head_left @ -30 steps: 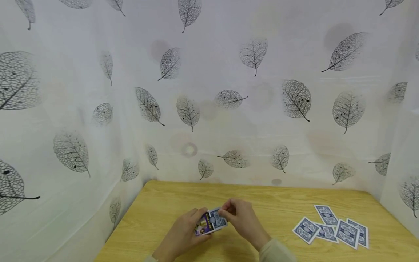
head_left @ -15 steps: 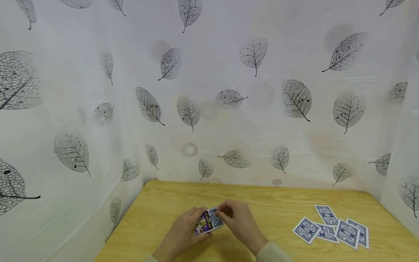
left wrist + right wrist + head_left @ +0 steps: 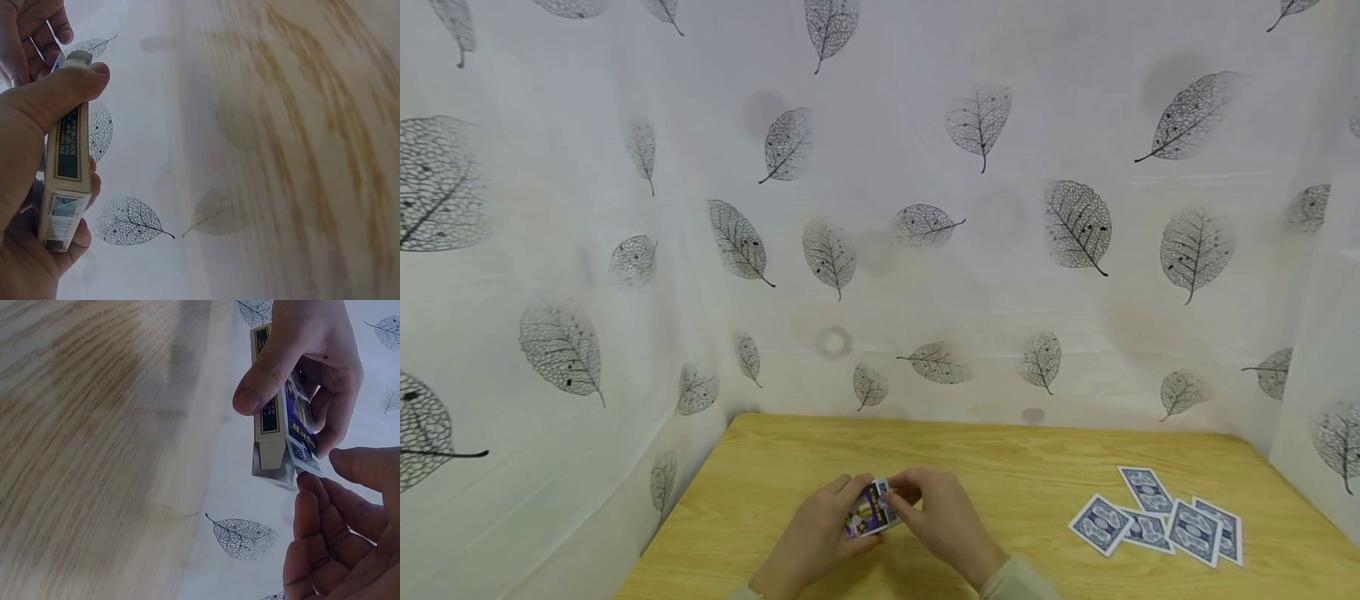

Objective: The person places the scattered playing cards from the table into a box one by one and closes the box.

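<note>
In the head view my left hand [image 3: 820,527] grips a purple-fronted playing card box [image 3: 863,512], tilted above the wooden table. The left wrist view shows its thumb lying across the narrow side of the box [image 3: 69,147], with fingers behind. A short strip of blue-backed playing cards [image 3: 305,454] sticks out of the open end. My right hand [image 3: 942,521] is at that end. In the right wrist view its index fingertip touches the end by the flap [image 3: 272,456], while the thumb stands slightly apart from the card edge and the other fingers are loosely bent.
Several blue-backed cards [image 3: 1197,533] lie face down, partly overlapping, at the right of the wooden table [image 3: 775,450]. A white leaf-printed curtain [image 3: 880,317] rises behind the table and along both sides.
The right hand has moved left toward the box, and the protruding cards have slid mostly into it. The left hand keeps its hold almost in place; the loose cards stay put.
</note>
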`<state>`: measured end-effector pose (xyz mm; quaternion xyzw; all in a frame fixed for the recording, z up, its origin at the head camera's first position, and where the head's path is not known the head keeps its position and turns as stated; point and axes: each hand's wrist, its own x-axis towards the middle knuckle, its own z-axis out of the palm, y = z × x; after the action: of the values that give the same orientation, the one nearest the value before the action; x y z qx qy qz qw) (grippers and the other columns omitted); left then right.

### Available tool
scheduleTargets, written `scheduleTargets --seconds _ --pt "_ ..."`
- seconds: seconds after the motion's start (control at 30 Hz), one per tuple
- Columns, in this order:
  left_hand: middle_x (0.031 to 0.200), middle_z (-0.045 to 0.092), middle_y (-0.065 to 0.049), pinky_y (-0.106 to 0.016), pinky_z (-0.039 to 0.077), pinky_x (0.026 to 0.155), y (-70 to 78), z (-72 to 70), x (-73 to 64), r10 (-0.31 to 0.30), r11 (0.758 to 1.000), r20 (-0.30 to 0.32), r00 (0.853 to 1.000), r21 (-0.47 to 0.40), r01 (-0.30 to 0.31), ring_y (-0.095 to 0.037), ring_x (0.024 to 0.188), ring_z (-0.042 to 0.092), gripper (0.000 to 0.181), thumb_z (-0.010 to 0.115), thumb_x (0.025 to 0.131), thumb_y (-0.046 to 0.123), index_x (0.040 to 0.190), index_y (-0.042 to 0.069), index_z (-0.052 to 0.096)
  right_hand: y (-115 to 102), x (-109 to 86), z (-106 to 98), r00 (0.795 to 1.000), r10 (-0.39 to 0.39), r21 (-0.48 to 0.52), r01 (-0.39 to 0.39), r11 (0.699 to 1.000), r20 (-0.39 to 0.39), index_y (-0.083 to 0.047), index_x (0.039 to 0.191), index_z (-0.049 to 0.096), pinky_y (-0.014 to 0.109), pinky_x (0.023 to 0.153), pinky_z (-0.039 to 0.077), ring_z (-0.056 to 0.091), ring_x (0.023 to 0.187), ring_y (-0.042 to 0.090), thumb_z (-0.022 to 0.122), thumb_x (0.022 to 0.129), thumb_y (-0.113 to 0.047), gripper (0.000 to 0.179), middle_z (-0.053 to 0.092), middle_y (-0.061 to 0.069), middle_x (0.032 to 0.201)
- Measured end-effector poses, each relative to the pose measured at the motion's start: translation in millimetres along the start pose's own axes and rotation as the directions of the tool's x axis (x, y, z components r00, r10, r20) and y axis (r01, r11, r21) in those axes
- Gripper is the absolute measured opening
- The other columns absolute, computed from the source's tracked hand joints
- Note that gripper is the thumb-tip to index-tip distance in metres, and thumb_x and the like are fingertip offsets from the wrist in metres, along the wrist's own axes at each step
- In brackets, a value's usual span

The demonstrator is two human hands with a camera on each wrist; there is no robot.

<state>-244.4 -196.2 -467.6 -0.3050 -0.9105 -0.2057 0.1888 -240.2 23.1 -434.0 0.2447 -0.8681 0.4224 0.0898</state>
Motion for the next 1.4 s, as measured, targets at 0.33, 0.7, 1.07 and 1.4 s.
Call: scheduleTargets --seconds 0.33,0.7,1.07,1.4 --pt "0.105 0.069 0.002 -0.02 0.057 0.073 1.3 1.6 -0.8 0.01 1.0 -0.015 1.0 0.001 -0.01 -0.001 0.085 0.059 0.067 0.095 0.08 0.035 0.135 0.01 0.065 -1 -1.7 2 1.0 -0.023 -0.021 0.023 1.0 0.02 -0.004 0.112 0.079 0.026 0.074 0.059 0.069 0.082 0.005 0.075 0.101 -0.021 0.021 0.081 0.001 0.095" --pt "0.105 0.069 0.001 -0.021 0.058 0.074 0.6 2.3 -1.0 0.016 1.0 -0.016 1.0 0.01 -0.016 -0.002 0.086 0.061 0.066 0.095 0.08 0.034 0.133 0.011 0.064 -1 -5.3 4 0.997 -0.07 -0.05 0.071 0.996 0.03 -0.005 0.111 0.081 0.019 0.071 0.05 0.053 0.081 -0.001 0.072 0.102 -0.013 0.015 0.067 -0.005 0.091" --pt "0.105 0.069 0.002 -0.02 0.055 0.073 -0.8 3.7 -0.1 -0.005 1.0 -0.001 1.0 0.003 0.005 0.0 0.085 0.058 0.069 0.096 0.079 0.035 0.136 0.01 0.064 25 -11.4 -30 0.999 -0.032 -0.075 0.031 0.997 -0.024 -0.015 0.101 0.077 0.026 0.071 0.056 0.057 0.078 -0.004 0.071 0.104 -0.016 0.007 0.072 -0.009 0.088" --pt "0.103 0.068 0.002 -0.021 0.056 0.074 -0.1 3.9 -0.3 0.004 1.0 -0.002 1.0 0.031 -0.004 -0.001 0.084 0.057 0.069 0.096 0.078 0.034 0.134 0.01 0.065 69 -24.9 -89 0.982 0.189 -0.18 -0.188 0.966 -0.012 -0.011 0.111 0.074 0.029 0.076 0.057 0.063 0.083 0.006 0.081 0.095 -0.018 0.019 0.07 -0.005 0.092"
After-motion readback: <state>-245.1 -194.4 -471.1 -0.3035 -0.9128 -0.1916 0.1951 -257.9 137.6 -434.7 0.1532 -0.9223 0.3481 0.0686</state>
